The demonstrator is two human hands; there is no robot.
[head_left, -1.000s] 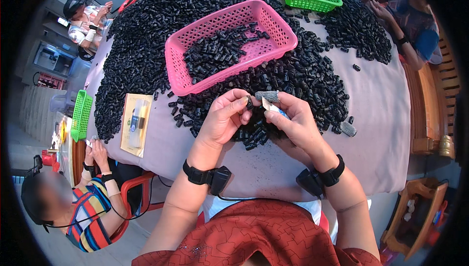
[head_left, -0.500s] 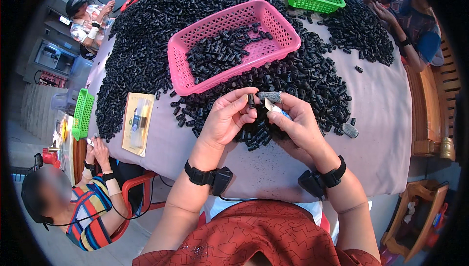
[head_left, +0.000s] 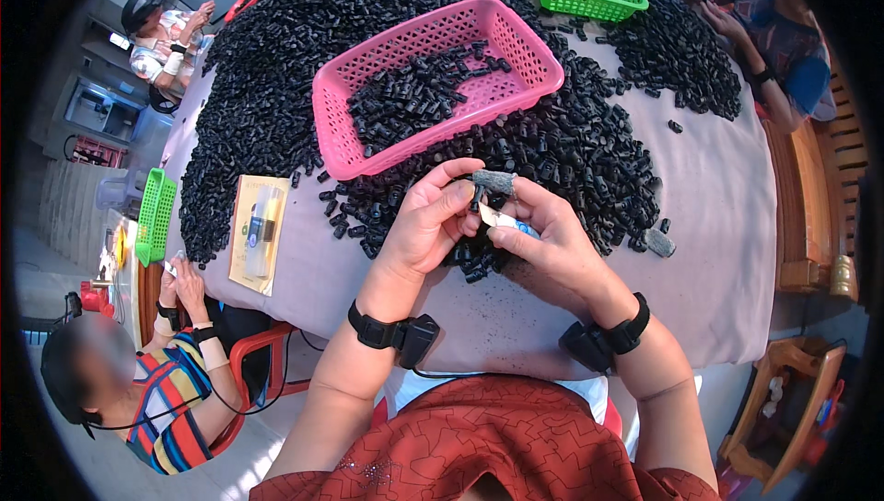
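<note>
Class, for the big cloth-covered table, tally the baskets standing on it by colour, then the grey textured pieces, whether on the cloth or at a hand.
Pink basket: 1
Green basket: 1
Grey textured pieces (one at the right hand, one on the cloth): 2
Total: 4

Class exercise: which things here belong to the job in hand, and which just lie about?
Likely the job:
small black cylindrical piece in the left hand
pale, partly blue tool in the right hand
rough grey sleeve on its index finger
heaped black pieces
pink perforated plastic basket

Apparently just lying about:
flat tan packet
clear oblong case on it
loose grey sleeve
</note>
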